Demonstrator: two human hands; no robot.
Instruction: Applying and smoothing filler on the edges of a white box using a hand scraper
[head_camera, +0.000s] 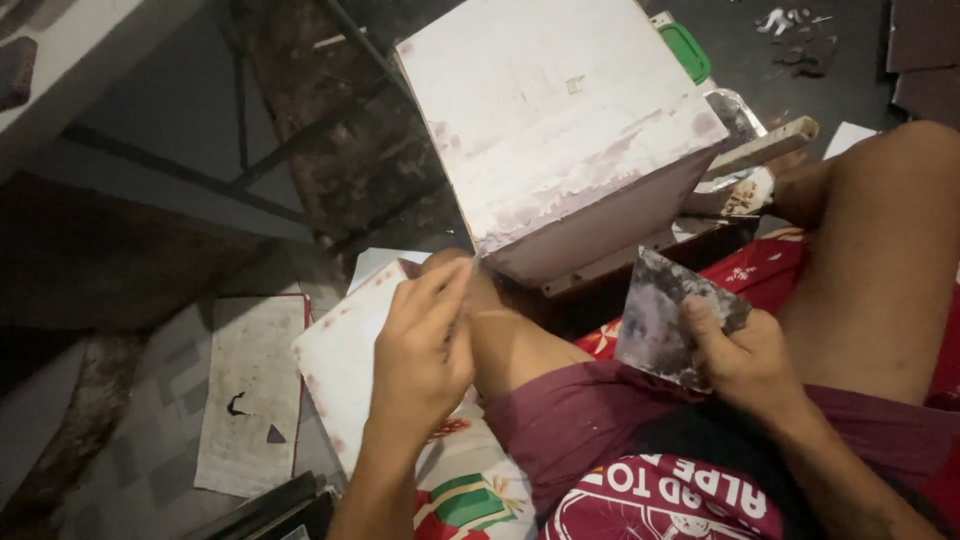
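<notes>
- The right hand (745, 365) is closed around a grey scraper blade (668, 315); the thumb is pressed flat on its face.
- The fingers of the left hand (425, 350) are held together and almost straight; the lower corner of the white box (550, 120) is touched by the fingertips.
- The box is tilted over the knee (500, 330); a white board (340, 360) is seen just beside the left hand.

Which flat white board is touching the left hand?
The pink-stained white board lying by the knee, whose top corner meets the left hand. The greyer, dirtier board lies flat on the floor further left, untouched.
</notes>
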